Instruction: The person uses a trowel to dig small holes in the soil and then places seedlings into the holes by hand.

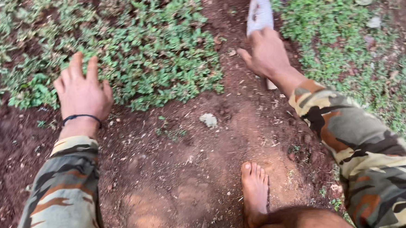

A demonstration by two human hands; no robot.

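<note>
Bare red dirt everywhere, right hand (267, 55) clamped around a blade (259, 13) pointing away just beyond its knuckles, left hand (81, 90) spread open over weeds (158, 51), so a sloppy swing could probably nick those fingers or that bare foot (255, 194).

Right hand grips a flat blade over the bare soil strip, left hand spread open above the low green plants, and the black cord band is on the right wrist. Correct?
Not quite: the head view shows the black cord band on the left wrist, behind the left hand. The right hand does grip the flat blade over the soil; the plants match.
</note>
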